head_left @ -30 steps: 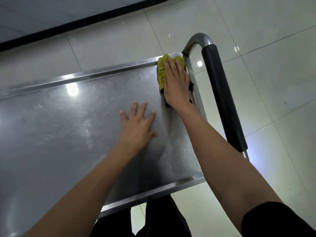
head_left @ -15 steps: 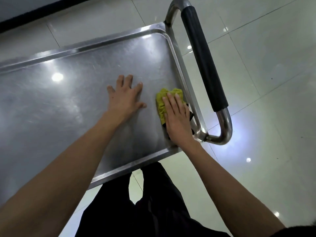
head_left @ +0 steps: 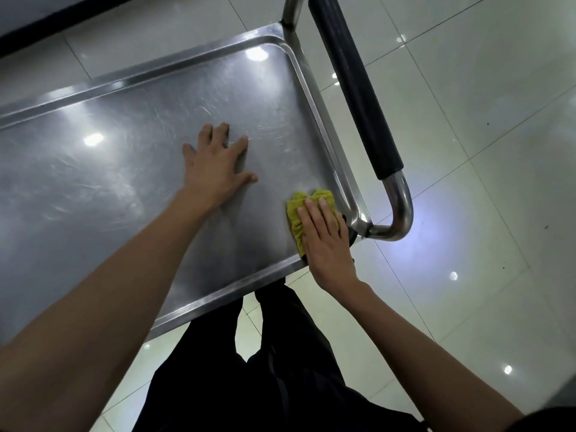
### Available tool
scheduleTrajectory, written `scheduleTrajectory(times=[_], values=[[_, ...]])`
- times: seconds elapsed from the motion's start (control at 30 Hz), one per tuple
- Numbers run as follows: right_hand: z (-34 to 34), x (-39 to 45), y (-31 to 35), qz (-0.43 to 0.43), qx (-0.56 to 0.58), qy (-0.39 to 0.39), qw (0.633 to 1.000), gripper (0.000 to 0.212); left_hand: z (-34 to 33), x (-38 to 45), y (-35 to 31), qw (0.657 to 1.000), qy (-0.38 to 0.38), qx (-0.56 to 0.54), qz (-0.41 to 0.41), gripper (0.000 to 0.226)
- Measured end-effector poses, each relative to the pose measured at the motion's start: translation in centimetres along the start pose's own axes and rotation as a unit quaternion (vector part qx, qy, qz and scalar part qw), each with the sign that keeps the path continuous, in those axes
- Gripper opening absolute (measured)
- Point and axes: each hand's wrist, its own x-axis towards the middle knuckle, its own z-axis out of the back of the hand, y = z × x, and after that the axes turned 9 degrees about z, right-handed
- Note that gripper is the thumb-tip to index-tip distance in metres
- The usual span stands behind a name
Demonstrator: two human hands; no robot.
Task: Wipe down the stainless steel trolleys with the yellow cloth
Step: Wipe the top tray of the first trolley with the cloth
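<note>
The right hand pressed flat, with straight fingers, on the yellow cloth at the near right corner of the trolley, while the left hand rested open on its top.

The stainless steel trolley's flat rectangular top shelf fills the picture from 9 o'clock to the centre, its brushed surface scuffed with fine scratches, mirroring ceiling lights, and bounded by a low raised rim. A curved steel handle with a black padded grip runs along its end at 1 to 3 o'clock. The crumpled yellow cloth lies pressed flat in the shelf's near corner, touching the rim, just right of centre.
</note>
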Motion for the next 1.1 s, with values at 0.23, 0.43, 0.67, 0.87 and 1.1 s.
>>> scheduleTrajectory(times=[0.23, 0.43, 0.67, 0.87, 1.1], values=[[0.5, 4.5, 0.6, -0.006, 0.021, -0.008, 1.0, 0.071, 0.4, 0.2, 1.6, 0.999, -0.028, -0.018, 0.0, 0.08], [1.1, 12.1, 1.0, -0.013, 0.052, -0.006, 0.999, 0.07, 0.6, 0.0, 4.9, 0.998, -0.057, -0.013, 0.032, 0.072], [2.0, 23.1, 0.9, -0.012, 0.056, -0.02, 0.998, 0.067, 0.6, 0.0, 4.7, 0.998, -0.033, 0.001, 0.052, 0.069], [3.2, 31.9, 1.6, 0.002, 0.06, -0.009, 0.998, 0.066, 0.4, -0.4, 5.0, 0.999, -0.014, 0.003, 0.042, 0.079], [3.9, 32.1, 1.9, 0.025, 0.053, -0.002, 0.998, 0.065, 0.4, -0.6, 5.0, 0.999, 0.018, -0.007, 0.038, 0.085]])
